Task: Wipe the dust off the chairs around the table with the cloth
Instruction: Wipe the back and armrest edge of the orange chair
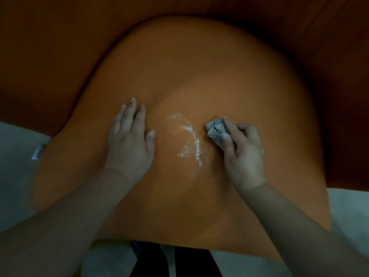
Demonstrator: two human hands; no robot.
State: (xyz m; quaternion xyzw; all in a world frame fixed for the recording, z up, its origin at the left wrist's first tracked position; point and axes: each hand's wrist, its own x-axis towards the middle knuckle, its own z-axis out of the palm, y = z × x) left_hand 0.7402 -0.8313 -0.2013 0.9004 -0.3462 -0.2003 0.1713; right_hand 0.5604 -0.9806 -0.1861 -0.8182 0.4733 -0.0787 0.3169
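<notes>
Grey cloth (216,129) in right hand (242,150) grip

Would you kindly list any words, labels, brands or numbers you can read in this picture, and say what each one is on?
No text can be read.
Small white tag at the left edge of the orange chair seat: it may carry print, but is too small and blurred to read.
Grey cloth in the right hand: no lettering shows.
Left hand and the white dust smear: no writing.
</notes>
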